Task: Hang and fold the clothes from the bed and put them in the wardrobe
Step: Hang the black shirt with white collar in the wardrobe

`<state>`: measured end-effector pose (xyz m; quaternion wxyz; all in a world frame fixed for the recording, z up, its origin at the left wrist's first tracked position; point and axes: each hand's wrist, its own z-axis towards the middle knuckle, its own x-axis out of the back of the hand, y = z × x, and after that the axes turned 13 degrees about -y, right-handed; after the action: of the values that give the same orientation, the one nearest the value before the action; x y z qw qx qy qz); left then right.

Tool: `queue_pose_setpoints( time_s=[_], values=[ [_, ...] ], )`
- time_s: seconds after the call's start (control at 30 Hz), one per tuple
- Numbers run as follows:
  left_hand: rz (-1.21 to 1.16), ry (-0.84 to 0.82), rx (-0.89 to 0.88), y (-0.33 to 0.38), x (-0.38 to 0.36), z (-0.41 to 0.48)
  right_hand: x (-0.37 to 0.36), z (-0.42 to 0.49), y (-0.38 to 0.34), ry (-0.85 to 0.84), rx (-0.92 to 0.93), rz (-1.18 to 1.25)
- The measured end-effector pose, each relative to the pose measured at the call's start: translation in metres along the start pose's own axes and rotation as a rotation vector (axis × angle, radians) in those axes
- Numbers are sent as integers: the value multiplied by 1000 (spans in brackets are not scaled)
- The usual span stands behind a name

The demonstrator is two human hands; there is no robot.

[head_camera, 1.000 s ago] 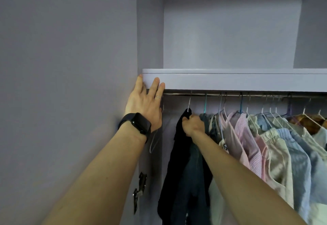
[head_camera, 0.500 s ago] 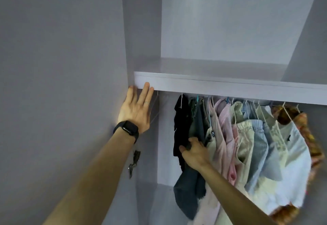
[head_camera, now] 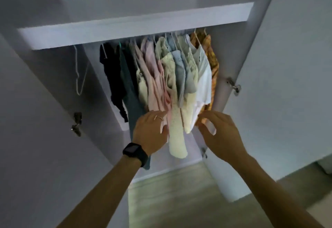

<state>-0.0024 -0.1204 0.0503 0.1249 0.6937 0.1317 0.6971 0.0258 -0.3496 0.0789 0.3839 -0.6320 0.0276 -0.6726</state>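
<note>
Several garments hang on hangers under the wardrobe's shelf [head_camera: 125,28]: a dark one [head_camera: 113,77] at the left, a teal one [head_camera: 129,93], pink ones [head_camera: 154,84], a cream one [head_camera: 177,138], a white shirt [head_camera: 203,84] and an orange patterned one [head_camera: 214,62] at the right. My left hand [head_camera: 150,132], with a black watch on its wrist, touches the lower edge of the pink garments with relaxed fingers. My right hand [head_camera: 221,134] hovers by the hems of the white and orange garments, fingers loosely curved, holding nothing. The bed is out of view.
An empty white hanger [head_camera: 79,77] hangs at the rail's left end. The open left door [head_camera: 36,138] and right door [head_camera: 287,84] flank me, each with metal hinges [head_camera: 233,86]. Light wooden floor [head_camera: 170,200] lies below the wardrobe.
The view has pulled back and dropped. My left hand left the shelf edge and came down to the pink garments. My right hand moved from the dark clothes rightward to the white and orange hems.
</note>
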Motion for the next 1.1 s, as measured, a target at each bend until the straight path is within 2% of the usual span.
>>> queue_pose_setpoints(
  time_s=[0.07, 0.17, 0.4, 0.57, 0.8, 0.97, 1.1],
  values=[
    [-58, -66, -115, 19, -29, 0, -1, -41, 13, 74, -69, -43],
    [-39, -219, -325, 60, -69, 1, 0, -112, 38, 132, -377, -64],
    [89, -480, -716, 144, -139, -34, -26, -279, 41, 274, -867, -137],
    [165, -749, -1012, 218, -203, -109, -64, -431, 13, 347, -1347, -22],
    [329, -1039, -1270, 277, -294, -214, -137, -577, -27, 412, -1826, 306],
    [502, -1130, -1300, 299, -360, -260, -165, -634, -6, 366, -1907, 434],
    [602, -1183, -1247, 305, -427, -290, -180, -683, 49, 273, -1901, 506]
  ],
)
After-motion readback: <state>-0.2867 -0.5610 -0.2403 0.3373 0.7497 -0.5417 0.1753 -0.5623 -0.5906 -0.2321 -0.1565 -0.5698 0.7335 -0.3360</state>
